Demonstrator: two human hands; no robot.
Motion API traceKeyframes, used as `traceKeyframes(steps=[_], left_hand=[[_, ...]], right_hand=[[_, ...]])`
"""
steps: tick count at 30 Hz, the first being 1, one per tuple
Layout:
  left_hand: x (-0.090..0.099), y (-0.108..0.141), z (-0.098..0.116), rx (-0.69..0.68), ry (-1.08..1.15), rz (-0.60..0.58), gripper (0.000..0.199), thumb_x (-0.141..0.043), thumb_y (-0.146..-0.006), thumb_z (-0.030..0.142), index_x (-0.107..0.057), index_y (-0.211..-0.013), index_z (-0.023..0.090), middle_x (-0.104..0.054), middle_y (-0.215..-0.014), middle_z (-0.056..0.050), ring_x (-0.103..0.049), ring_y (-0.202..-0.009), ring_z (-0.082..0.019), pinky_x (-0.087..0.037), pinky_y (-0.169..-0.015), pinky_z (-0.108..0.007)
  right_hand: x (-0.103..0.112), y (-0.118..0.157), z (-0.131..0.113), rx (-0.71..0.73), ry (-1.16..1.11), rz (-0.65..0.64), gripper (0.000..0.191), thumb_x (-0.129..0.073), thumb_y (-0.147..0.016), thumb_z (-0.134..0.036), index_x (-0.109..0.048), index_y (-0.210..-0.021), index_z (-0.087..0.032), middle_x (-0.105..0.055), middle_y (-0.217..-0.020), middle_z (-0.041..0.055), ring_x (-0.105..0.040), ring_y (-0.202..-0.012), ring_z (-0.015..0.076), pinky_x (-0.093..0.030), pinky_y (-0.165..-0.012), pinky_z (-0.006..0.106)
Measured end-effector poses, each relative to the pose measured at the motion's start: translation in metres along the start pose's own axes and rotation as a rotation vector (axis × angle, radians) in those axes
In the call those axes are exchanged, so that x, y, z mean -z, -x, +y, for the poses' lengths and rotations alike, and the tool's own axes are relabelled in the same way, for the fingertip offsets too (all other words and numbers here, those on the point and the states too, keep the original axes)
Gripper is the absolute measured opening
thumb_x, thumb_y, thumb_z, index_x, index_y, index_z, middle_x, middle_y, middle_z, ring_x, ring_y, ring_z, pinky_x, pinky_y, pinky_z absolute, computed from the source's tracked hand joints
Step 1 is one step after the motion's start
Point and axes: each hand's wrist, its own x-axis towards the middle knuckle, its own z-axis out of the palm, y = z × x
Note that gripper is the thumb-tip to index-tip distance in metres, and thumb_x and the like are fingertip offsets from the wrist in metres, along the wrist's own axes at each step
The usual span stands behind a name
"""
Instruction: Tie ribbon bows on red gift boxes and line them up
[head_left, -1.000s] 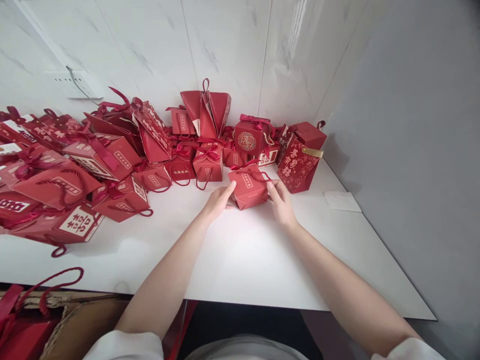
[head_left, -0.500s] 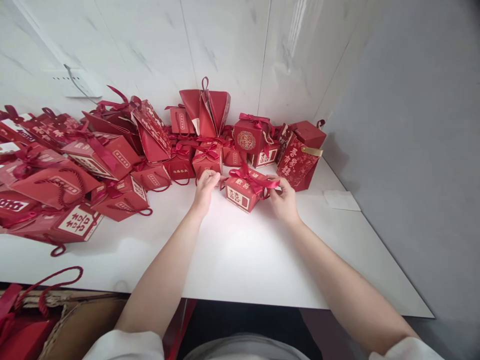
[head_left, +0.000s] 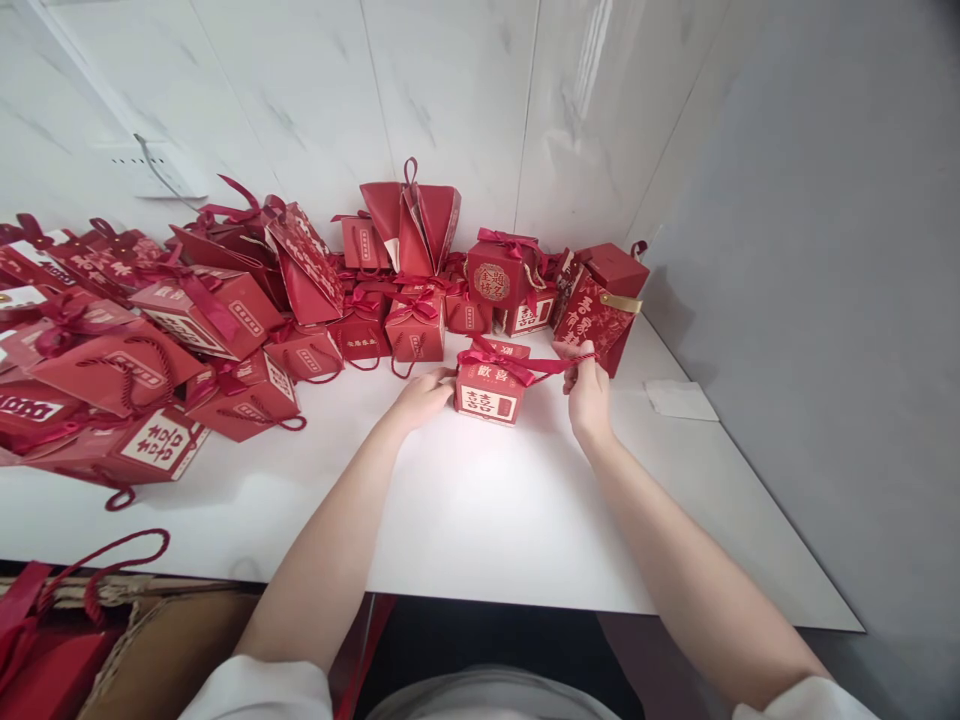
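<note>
A small red gift box with a white-labelled front stands on the white table, a red ribbon bow across its top. My right hand is closed on the ribbon's right end and a cord, drawn out taut to the right of the box. At the box's left side rests my left hand, its fingertips against or just behind the edge; what they hold, if anything, is hidden.
Many red gift boxes crowd the left and back of the table. A taller red bag and a white paper lie right. An open cardboard box with red packages is lower left.
My right hand has moved right and slightly up, pulling the ribbon out straighter. The box has turned to face me more squarely. My left hand has shifted lower and right, against the box's side.
</note>
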Motion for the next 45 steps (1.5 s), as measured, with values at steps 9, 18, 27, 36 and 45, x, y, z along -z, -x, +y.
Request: traceKeyframes(steps=[9,18,27,36,45], left_hand=[[-0.002,-0.001,0.009,0.085,0.307,0.031,0.019,-0.063,-0.068,0.035,-0.062,-0.070,0.016,-0.068,-0.078,-0.007,-0.064,-0.073,-0.019,-0.048,-0.067,-0.029],[0.031,0.003,0.030,0.094,0.959,0.307,0.016,-0.065,-0.074,0.026,-0.053,-0.070,0.016,-0.055,-0.059,0.002,-0.061,-0.057,-0.011,-0.048,-0.054,-0.019],[0.040,0.009,0.041,0.017,1.005,0.485,0.016,-0.067,-0.077,0.026,-0.056,-0.071,0.016,-0.047,-0.050,0.006,-0.049,-0.042,-0.006,-0.036,-0.042,-0.016],[0.042,0.008,0.041,0.002,0.959,0.528,0.016,-0.068,-0.074,0.026,-0.056,-0.070,0.016,-0.051,-0.052,0.004,-0.056,-0.047,-0.008,-0.040,-0.045,-0.017],[0.043,0.006,0.039,-0.010,0.917,0.566,0.015,-0.066,-0.072,0.026,-0.056,-0.068,0.015,-0.052,-0.052,0.003,-0.057,-0.047,-0.009,-0.031,-0.041,-0.018]], right_hand=[[-0.003,0.001,-0.010,-0.245,-0.223,0.004,0.031,-0.071,-0.075,-0.050,-0.065,-0.083,-0.020,-0.056,-0.057,-0.0039,-0.048,-0.047,0.0092,-0.036,-0.041,0.020],[0.014,-0.016,-0.017,-0.267,-0.661,-0.024,0.019,-0.069,-0.072,-0.020,-0.068,-0.091,-0.021,-0.074,-0.084,0.0002,-0.067,-0.072,0.0108,-0.057,-0.068,0.022],[0.026,-0.015,-0.041,-0.317,-0.788,-0.018,0.028,-0.046,-0.078,-0.033,-0.067,-0.094,-0.022,-0.073,-0.089,0.0038,-0.051,-0.052,0.0108,-0.046,-0.045,0.023],[0.034,-0.017,-0.039,-0.294,-0.780,0.008,0.029,-0.049,-0.080,-0.044,-0.065,-0.092,-0.023,-0.071,-0.092,0.0040,-0.053,-0.054,0.0110,-0.047,-0.049,0.025],[0.035,-0.017,-0.040,-0.292,-0.788,0.023,0.027,-0.051,-0.080,-0.044,-0.064,-0.091,-0.023,-0.071,-0.091,0.0039,-0.056,-0.058,0.0123,-0.049,-0.053,0.026]])
